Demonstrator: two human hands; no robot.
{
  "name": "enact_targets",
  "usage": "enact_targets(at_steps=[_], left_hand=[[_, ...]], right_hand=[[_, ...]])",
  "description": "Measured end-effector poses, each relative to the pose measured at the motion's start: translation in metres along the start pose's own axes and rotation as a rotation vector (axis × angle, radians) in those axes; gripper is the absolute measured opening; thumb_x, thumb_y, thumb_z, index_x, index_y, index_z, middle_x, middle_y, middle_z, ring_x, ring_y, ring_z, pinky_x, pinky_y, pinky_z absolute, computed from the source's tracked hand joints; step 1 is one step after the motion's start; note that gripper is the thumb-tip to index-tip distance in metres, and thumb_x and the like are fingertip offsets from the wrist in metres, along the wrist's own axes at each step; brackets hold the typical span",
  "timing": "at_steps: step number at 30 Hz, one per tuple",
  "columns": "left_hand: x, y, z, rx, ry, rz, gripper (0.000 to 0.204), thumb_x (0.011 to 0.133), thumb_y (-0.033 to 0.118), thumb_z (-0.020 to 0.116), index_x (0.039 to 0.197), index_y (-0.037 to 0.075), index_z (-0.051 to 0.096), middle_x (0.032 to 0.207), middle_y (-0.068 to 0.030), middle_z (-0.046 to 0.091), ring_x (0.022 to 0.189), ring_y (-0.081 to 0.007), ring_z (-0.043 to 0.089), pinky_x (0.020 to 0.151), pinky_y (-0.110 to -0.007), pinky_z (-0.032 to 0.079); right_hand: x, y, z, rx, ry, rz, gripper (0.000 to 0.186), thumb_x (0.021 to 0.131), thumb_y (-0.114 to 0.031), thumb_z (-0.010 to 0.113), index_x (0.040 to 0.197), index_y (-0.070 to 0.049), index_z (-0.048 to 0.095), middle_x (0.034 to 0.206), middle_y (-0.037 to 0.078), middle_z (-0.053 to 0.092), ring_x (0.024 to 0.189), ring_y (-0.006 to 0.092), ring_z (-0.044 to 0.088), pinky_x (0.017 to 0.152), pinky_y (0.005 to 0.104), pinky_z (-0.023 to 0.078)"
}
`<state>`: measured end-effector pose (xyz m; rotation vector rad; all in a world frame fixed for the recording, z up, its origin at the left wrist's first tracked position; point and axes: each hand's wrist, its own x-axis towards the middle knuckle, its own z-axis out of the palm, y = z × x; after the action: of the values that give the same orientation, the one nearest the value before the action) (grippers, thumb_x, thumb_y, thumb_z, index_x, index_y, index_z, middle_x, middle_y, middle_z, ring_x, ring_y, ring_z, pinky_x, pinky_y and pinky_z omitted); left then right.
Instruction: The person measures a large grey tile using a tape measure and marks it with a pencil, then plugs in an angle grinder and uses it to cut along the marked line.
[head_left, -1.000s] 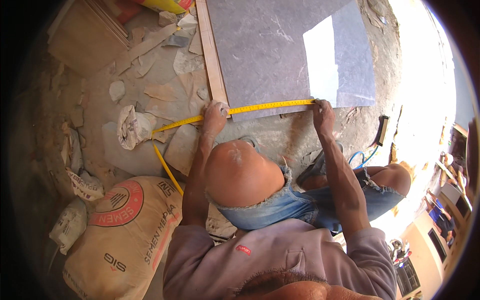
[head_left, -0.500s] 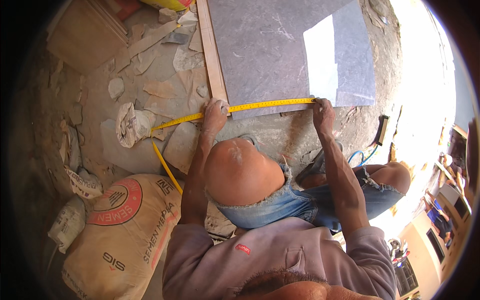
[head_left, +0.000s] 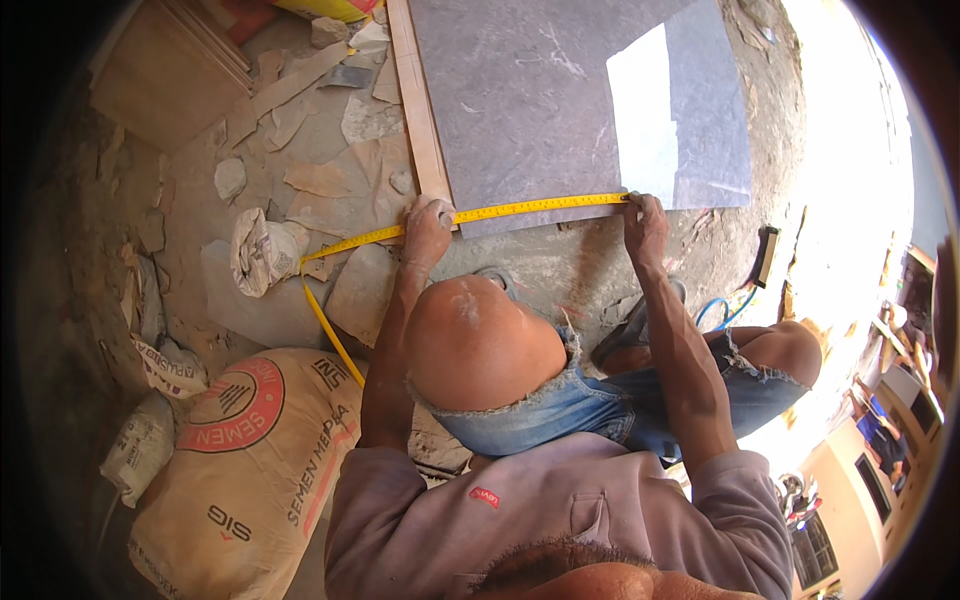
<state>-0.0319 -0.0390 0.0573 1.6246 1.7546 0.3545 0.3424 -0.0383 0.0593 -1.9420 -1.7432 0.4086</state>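
Note:
A yellow measuring tape [head_left: 540, 207] is stretched across the near edge of a large grey marbled tile [head_left: 530, 110]. My left hand [head_left: 429, 228] is closed on the tape at the tile's near left corner, where a strip of light wood-coloured tile [head_left: 421, 120] runs along the left side. At the tape's other end, my right hand [head_left: 646, 225] pinches it against the near edge, beside a bright patch of light on the tile. Beyond my left hand the tape continues left, bends sharply and runs back behind my left forearm.
Left of me lies a large brown cement sack [head_left: 250, 450], with a crumpled white sack [head_left: 265, 252] farther off. Broken tile pieces [head_left: 325, 178] litter the dusty floor. Stacked brown panels [head_left: 170, 75] stand at the far left. A black tool with a blue hose [head_left: 767, 257] lies to the right.
Both hands keep their hold on the tape and have barely moved. The view has shifted very slightly.

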Motion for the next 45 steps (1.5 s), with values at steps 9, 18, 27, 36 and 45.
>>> enact_targets(at_steps=[9,18,27,36,45], left_hand=[[0.001,0.003,0.0,-0.011,-0.004,-0.025,0.011,0.083,0.012,0.06,0.088,0.005,0.067,0.096,-0.0139,0.06,0.099,-0.0343,0.053,0.089,-0.044,0.04],[0.002,-0.001,0.003,0.034,0.002,0.011,0.012,0.082,0.011,0.06,0.089,0.005,0.066,0.099,-0.0145,0.059,0.099,-0.0355,0.053,0.089,-0.044,0.041],[0.003,-0.004,0.007,0.045,-0.003,-0.001,0.01,0.081,0.01,0.059,0.088,0.006,0.066,0.099,-0.0139,0.059,0.1,-0.0354,0.052,0.09,-0.045,0.04],[0.002,-0.002,0.007,0.121,-0.023,-0.056,0.012,0.082,0.012,0.059,0.09,0.009,0.067,0.1,-0.0112,0.058,0.102,-0.0346,0.051,0.091,-0.045,0.039],[0.003,-0.006,0.012,0.13,-0.007,-0.063,0.012,0.082,0.012,0.059,0.09,0.01,0.067,0.102,-0.0097,0.058,0.104,-0.0342,0.05,0.093,-0.046,0.037]], right_hand=[[-0.001,-0.001,0.001,-0.033,0.012,0.005,0.008,0.085,-0.005,0.062,0.092,-0.002,0.062,0.086,0.017,0.064,0.08,0.0328,0.063,0.071,0.0398,0.049],[-0.003,0.004,-0.004,-0.036,-0.032,-0.083,0.011,0.084,-0.008,0.06,0.094,-0.004,0.064,0.087,0.017,0.063,0.082,0.0374,0.06,0.072,0.0444,0.048],[-0.003,0.006,-0.001,-0.161,-0.052,-0.06,0.007,0.085,-0.01,0.061,0.091,-0.006,0.061,0.084,0.014,0.06,0.079,0.034,0.059,0.069,0.0425,0.046],[-0.002,0.0,0.0,-0.163,-0.029,-0.068,0.007,0.086,-0.01,0.06,0.091,-0.006,0.061,0.083,0.014,0.059,0.077,0.034,0.058,0.069,0.0431,0.044],[-0.005,0.0,0.0,-0.12,0.013,-0.071,0.009,0.084,-0.007,0.061,0.094,-0.007,0.062,0.085,0.014,0.06,0.079,0.0349,0.058,0.068,0.0432,0.047]])
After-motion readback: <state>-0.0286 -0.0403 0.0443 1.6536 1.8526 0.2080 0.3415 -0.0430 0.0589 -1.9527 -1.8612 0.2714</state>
